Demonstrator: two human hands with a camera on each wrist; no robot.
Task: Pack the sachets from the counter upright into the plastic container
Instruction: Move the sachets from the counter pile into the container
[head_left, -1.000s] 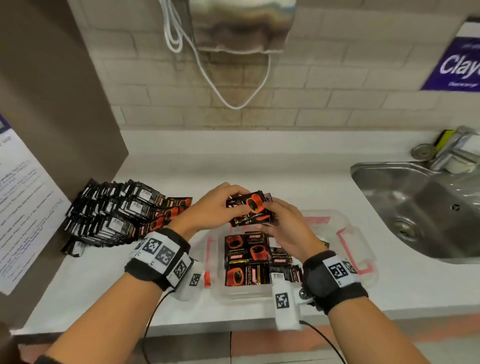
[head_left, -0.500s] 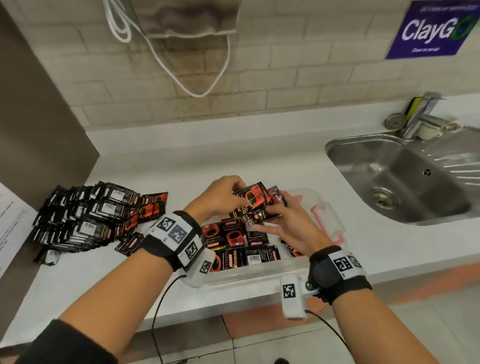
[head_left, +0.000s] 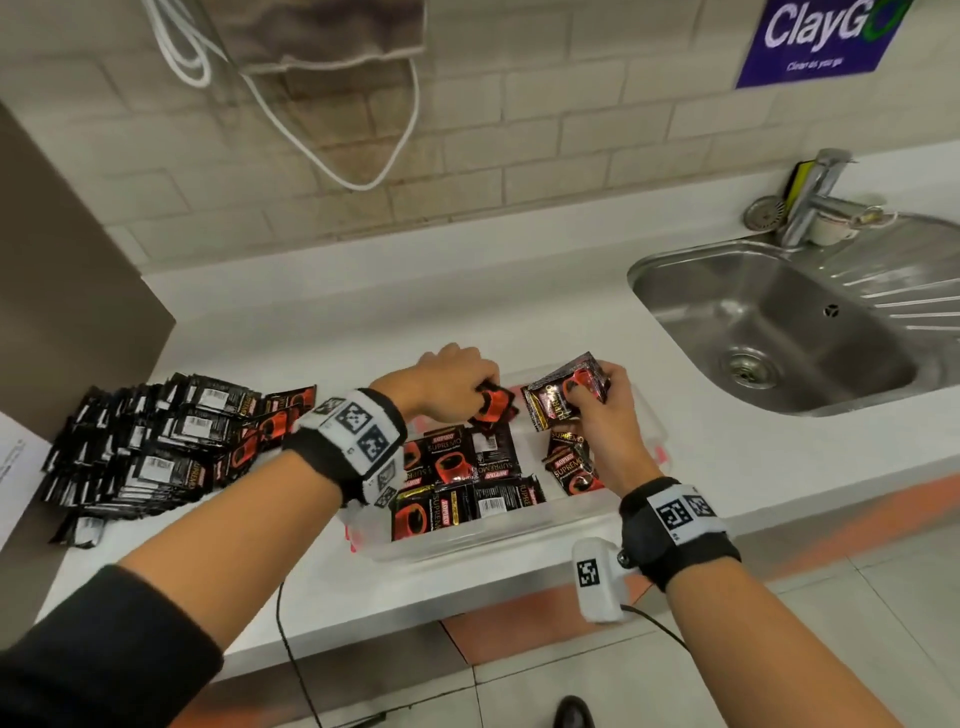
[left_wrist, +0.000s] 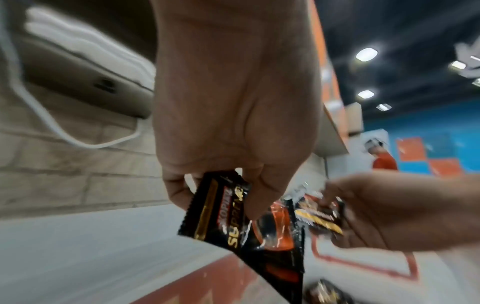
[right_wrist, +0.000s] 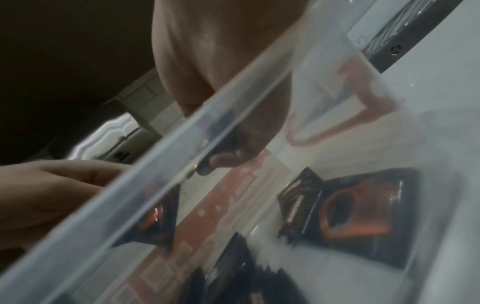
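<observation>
Pinched singly by the left hand (head_left: 451, 376) and right hand (head_left: 602, 415) above the plastic container (head_left: 641, 499), each sachet (head_left: 493, 410) could be dropped flat among those already lying inside, as neither is held upright, while the pile (head_left: 150, 447) is left on the counter (head_left: 519, 312).

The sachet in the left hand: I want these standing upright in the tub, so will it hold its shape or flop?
Likely floppy: the sachet hangs bent from the left hand's grip. Its glossy film looks slippery. Those in the plastic container lie flat, so it probably tips without neighbours.
</observation>
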